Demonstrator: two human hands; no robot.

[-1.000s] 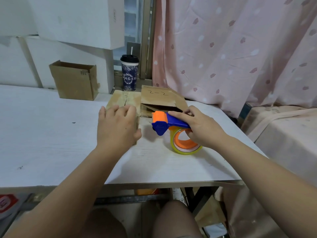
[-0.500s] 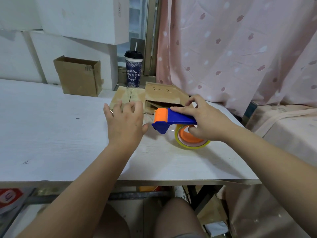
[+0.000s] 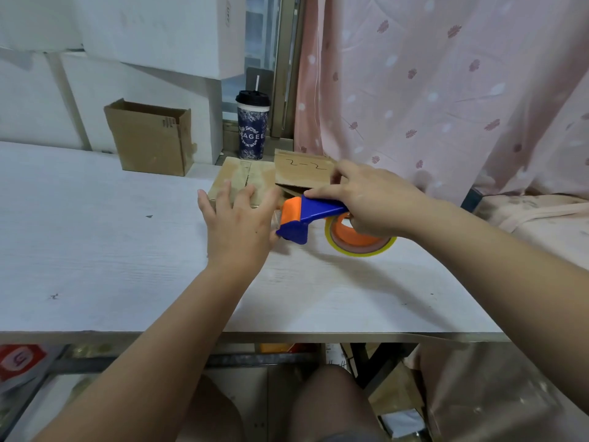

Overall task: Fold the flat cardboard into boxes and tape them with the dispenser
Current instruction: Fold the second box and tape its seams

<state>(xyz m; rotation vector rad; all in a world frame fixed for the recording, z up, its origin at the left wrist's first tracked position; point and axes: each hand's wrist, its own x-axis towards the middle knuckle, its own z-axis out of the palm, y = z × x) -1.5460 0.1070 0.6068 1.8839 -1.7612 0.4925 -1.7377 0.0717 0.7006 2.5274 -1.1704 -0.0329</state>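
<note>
Nearest the camera, below the tape dispenser (image 3: 314, 212), two bare knees show under the front edge of the white table (image 3: 95, 250), and both forearms reach forward over that edge.

The dispenser itself sits on the table top, blue-bodied with an orange head and an orange-cored roll of yellowish tape (image 3: 360, 244) at its right end. The right hand (image 3: 373, 204) holds it from above and from the right: its fingers curl round the handle and the roll, with one finger laid along the top of the blue body.

Just left of the dispenser, the left hand (image 3: 237, 228) is flat, fingers straight and spread wide, and holds nothing. Its fingertips lie over the near edge of the flat cardboard (image 3: 245, 173), and its thumb side is close against the dispenser's blue nose.

That flat cardboard lies just beyond the dispenser on the table; a second brown piece marked "2-2" (image 3: 302, 169) lies beside it, directly behind the dispenser.

Farther behind the dispenser stands a dark patterned cup (image 3: 252, 130) with a black lid. Far back and to the dispenser's left stands an open brown box (image 3: 149, 138), against white blocks (image 3: 153, 27). Behind and to the dispenser's right hangs a pink curtain (image 3: 446, 90)
</note>
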